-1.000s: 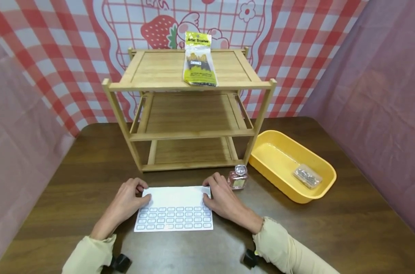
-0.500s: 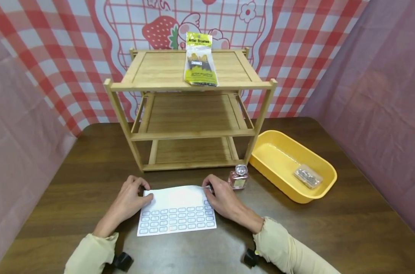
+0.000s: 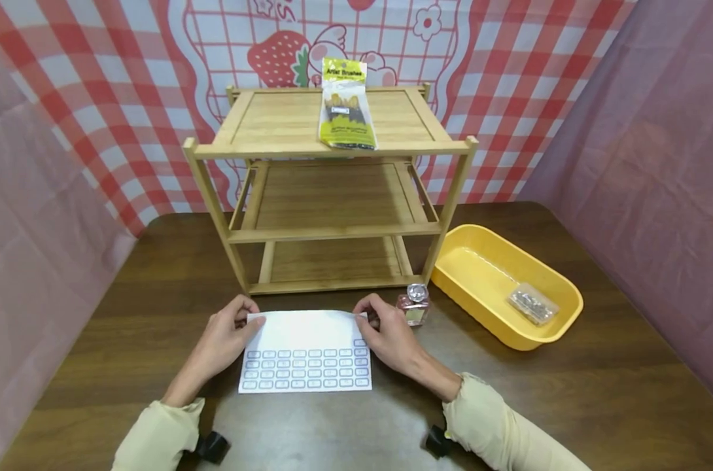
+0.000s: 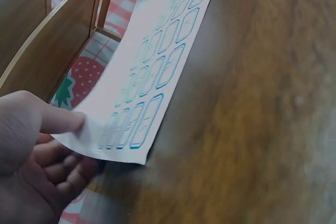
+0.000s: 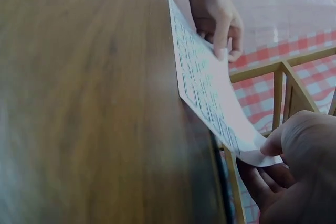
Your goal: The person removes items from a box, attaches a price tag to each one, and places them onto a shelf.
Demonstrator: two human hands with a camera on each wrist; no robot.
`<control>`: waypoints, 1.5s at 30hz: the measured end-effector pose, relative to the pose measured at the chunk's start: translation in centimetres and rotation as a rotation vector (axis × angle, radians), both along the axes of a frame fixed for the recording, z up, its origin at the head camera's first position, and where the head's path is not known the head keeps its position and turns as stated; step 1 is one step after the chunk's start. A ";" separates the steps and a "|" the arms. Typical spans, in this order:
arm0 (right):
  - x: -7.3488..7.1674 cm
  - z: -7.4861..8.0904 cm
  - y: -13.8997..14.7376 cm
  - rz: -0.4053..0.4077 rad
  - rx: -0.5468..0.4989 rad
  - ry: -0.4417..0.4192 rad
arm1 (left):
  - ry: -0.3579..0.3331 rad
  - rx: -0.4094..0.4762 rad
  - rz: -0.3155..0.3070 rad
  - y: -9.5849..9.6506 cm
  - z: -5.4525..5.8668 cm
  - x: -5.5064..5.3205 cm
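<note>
A white sheet of sticker labels is held between both hands in the head view. Several rows of blue-bordered labels fill its near part, plus a single one at the right above them; the far part is blank white. My left hand pinches the far left corner, thumb on top and fingers beneath, as the left wrist view also shows. At the far right corner my right hand pinches the sheet the same way. In the right wrist view the sheet bows upward toward the held edge. A pink perfume bottle stands just beyond the right hand.
Behind the hands stands a three-tier wooden rack, with a pack of artist brushes on its top shelf. To the right, a yellow basin holds a small clear box on the brown table.
The sheet's far edge has come up off its earlier lie, and the sheet, tilted half a second ago, is level again. Both hands moved slightly right, keeping their pinch on the corners.
</note>
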State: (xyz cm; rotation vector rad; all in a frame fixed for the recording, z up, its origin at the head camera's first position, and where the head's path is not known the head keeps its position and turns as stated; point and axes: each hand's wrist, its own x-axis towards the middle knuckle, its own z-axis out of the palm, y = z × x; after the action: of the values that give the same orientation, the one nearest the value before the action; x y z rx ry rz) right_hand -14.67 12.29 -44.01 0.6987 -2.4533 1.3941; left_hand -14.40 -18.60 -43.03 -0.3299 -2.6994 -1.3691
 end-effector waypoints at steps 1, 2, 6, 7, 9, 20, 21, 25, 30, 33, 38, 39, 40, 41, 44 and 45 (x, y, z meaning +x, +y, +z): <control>0.1 0.1 0.1 0.001 -0.012 -0.018 | 0.012 0.014 0.002 0.0 0.0 0.0; 0.1 0.2 0.2 0.005 -0.028 -0.036 | 0.025 0.027 0.004 0.0 0.1 -0.1; 0.2 0.8 0.6 0.020 -0.090 -0.089 | 0.041 0.048 0.020 0.0 0.5 0.0; 0.2 0.9 0.7 0.027 -0.106 -0.097 | 0.041 0.050 0.023 0.0 0.6 0.1; 0.2 1.2 0.8 0.042 -0.138 -0.105 | 0.037 0.058 0.027 0.0 0.9 0.2; 0.6 2.8 1.3 0.084 -0.305 -0.150 | 0.024 0.156 0.016 0.5 2.0 0.5; 0.6 2.9 1.4 0.087 -0.313 -0.150 | 0.020 0.151 0.012 0.5 2.1 0.5; 0.7 3.3 1.6 0.101 -0.324 -0.150 | 0.031 0.071 0.004 0.8 2.5 0.3; 0.9 3.6 1.5 0.135 -0.338 -0.162 | 0.128 -0.095 -0.012 1.4 2.7 -0.2; 1.0 3.8 1.3 0.151 -0.344 -0.164 | 0.190 -0.137 -0.042 2.0 2.8 -0.4; 1.0 4.1 1.0 0.160 -0.349 -0.144 | 0.295 -0.172 -0.134 3.6 3.4 -0.4; 1.0 4.1 1.0 0.163 -0.354 -0.140 | 0.312 -0.183 -0.159 4.0 3.6 -0.4; 1.0 4.1 0.9 0.168 -0.361 -0.137 | 0.321 -0.190 -0.186 4.3 3.8 -0.4; 1.0 4.1 0.8 0.174 -0.369 -0.134 | 0.327 -0.195 -0.215 4.7 4.0 -0.3; 1.0 4.0 0.4 0.191 -0.403 -0.127 | 0.316 -0.181 -0.296 5.9 4.6 -0.2; 1.1 4.0 0.3 0.193 -0.416 -0.125 | 0.304 -0.168 -0.321 6.3 4.8 -0.1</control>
State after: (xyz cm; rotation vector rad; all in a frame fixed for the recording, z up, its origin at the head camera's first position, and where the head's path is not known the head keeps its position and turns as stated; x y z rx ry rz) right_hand -13.59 12.61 -40.02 0.7799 -2.1152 1.9958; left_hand -14.54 -12.30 -38.25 -0.9395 -2.5831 -1.0473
